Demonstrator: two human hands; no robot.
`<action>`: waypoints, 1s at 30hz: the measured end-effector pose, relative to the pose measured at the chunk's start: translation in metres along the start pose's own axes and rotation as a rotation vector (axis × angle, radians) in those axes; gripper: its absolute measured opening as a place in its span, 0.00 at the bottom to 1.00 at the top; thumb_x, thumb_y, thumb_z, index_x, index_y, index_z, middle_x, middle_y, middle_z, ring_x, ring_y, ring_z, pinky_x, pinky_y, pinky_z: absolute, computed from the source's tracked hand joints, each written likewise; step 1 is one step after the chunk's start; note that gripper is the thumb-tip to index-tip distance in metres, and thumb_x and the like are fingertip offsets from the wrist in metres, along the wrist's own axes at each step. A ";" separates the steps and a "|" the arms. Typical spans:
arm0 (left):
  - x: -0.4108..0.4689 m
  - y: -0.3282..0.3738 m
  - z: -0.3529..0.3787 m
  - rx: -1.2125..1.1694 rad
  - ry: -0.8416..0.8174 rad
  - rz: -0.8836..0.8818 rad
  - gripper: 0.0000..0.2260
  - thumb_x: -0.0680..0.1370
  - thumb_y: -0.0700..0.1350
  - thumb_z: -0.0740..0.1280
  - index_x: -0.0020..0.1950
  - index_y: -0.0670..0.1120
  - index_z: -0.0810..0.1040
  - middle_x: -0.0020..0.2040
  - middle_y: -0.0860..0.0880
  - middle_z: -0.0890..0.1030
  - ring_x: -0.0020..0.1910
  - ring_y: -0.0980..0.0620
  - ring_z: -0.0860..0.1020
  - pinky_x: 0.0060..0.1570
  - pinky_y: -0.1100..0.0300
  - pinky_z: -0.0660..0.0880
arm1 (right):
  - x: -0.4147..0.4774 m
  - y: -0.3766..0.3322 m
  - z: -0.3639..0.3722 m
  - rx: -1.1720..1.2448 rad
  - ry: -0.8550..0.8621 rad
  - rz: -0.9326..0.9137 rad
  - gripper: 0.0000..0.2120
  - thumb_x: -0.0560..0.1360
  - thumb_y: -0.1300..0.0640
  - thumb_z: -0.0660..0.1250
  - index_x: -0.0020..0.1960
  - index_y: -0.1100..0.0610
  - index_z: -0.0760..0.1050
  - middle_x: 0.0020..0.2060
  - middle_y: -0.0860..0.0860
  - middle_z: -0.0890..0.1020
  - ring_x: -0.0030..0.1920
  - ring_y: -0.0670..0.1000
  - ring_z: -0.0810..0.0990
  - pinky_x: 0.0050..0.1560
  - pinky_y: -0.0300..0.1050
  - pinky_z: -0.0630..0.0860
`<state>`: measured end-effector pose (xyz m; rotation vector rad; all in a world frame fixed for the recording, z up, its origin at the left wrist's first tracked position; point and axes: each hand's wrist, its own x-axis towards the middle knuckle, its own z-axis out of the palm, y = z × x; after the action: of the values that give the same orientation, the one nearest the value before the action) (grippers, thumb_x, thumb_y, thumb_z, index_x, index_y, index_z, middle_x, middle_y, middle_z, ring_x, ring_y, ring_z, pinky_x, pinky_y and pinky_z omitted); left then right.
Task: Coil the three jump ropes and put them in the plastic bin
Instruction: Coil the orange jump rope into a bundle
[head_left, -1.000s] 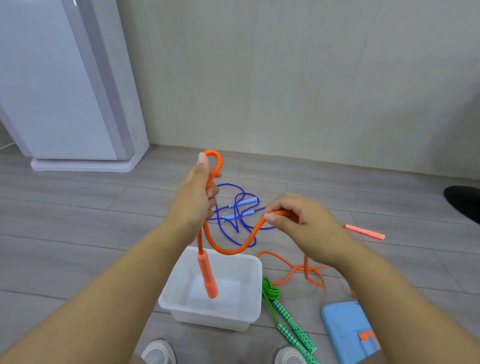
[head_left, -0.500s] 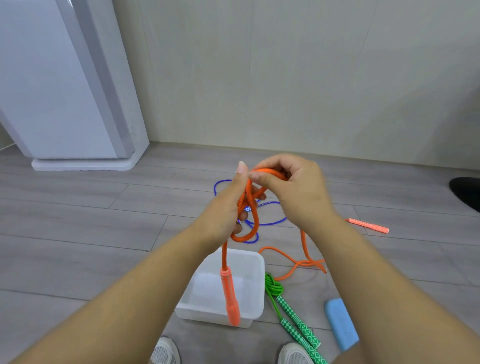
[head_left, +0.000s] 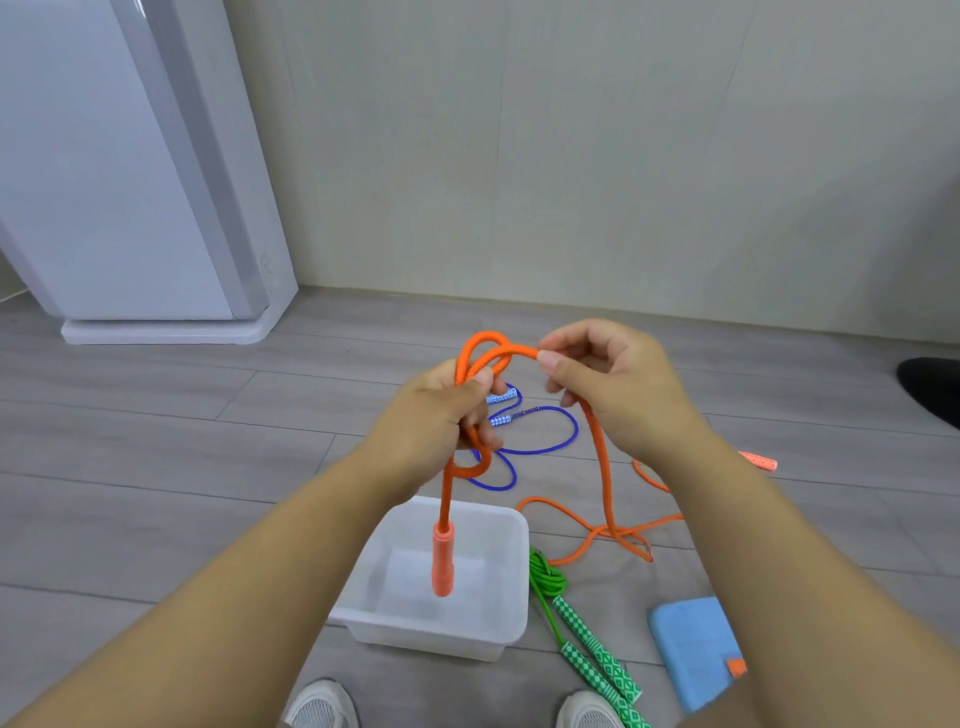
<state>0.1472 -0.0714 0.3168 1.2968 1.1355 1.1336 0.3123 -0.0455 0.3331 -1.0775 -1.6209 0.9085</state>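
Orange jump rope (head_left: 442, 564), coiling: left grip (head_left: 436, 415) is clutching the gathered loops, right grip (head_left: 613, 384) is pinching the next length, best fed in matching loops, untwisted.

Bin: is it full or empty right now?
Empty: the bin shows a bare floor; the orange handle dangles from the left hand.

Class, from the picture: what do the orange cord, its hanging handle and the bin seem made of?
Orange cord: likely braided fibre, matte; a woven texture shows.
Hanging handle: probably moulded plastic or rubber, smooth, dull sheen.
Bin: translucent plastic, milky thin walls, faint gloss.
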 end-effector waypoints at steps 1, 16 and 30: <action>0.000 0.001 -0.002 -0.045 0.004 -0.008 0.11 0.81 0.42 0.56 0.43 0.44 0.74 0.23 0.54 0.66 0.24 0.54 0.71 0.36 0.55 0.79 | -0.002 0.003 -0.003 -0.025 -0.027 0.014 0.07 0.73 0.63 0.68 0.40 0.52 0.76 0.32 0.49 0.79 0.29 0.42 0.77 0.31 0.35 0.74; 0.008 0.008 -0.024 -0.227 0.330 0.054 0.12 0.81 0.52 0.56 0.42 0.47 0.70 0.24 0.54 0.60 0.22 0.57 0.55 0.23 0.66 0.54 | -0.016 0.016 -0.010 -0.265 0.067 -0.048 0.12 0.74 0.58 0.67 0.40 0.40 0.76 0.31 0.48 0.79 0.35 0.50 0.75 0.39 0.44 0.72; 0.012 0.002 -0.014 -0.042 0.501 0.165 0.14 0.73 0.51 0.71 0.31 0.47 0.72 0.25 0.50 0.66 0.28 0.49 0.64 0.29 0.57 0.67 | -0.021 0.004 0.053 -0.555 -0.247 -0.251 0.15 0.74 0.47 0.58 0.47 0.51 0.81 0.37 0.50 0.80 0.40 0.49 0.75 0.42 0.48 0.73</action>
<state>0.1351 -0.0577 0.3197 1.1171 1.3704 1.6573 0.2659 -0.0673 0.3087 -1.1175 -2.2371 0.4408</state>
